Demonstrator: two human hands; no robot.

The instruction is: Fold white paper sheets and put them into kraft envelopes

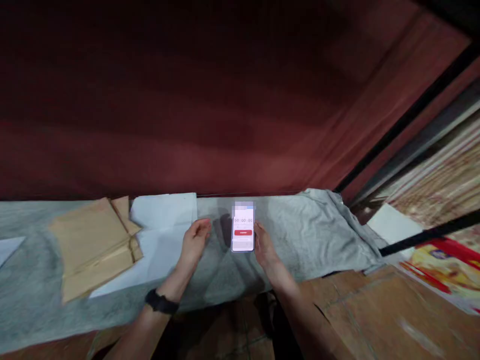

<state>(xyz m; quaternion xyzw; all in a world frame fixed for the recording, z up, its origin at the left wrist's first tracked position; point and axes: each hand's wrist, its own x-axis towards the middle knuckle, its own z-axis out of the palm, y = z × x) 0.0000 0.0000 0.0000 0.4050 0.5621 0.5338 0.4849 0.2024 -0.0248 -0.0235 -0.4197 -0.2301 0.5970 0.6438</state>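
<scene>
A phone (243, 235) with a lit screen is in my right hand (264, 242), held upright by its right edge. The screen has a row of zeros like a timer and a red button. To the left of the phone is my left hand (196, 238), loosely curled, with nothing seen in it. A black wristband (162, 302) is on my left wrist. White paper sheets (161, 250) lie beside and beneath the left hand. Farther left, folded brown paper (92, 245) rests partly over the sheets.
A grey cloth (300, 235) covers the long low surface before me, bunched at its right end. Behind it rises a dark red wall of fabric or panel (225, 125). Black bars (408, 115), a colourful printed box (446, 272) and a tiled floor (375, 310) are at right.
</scene>
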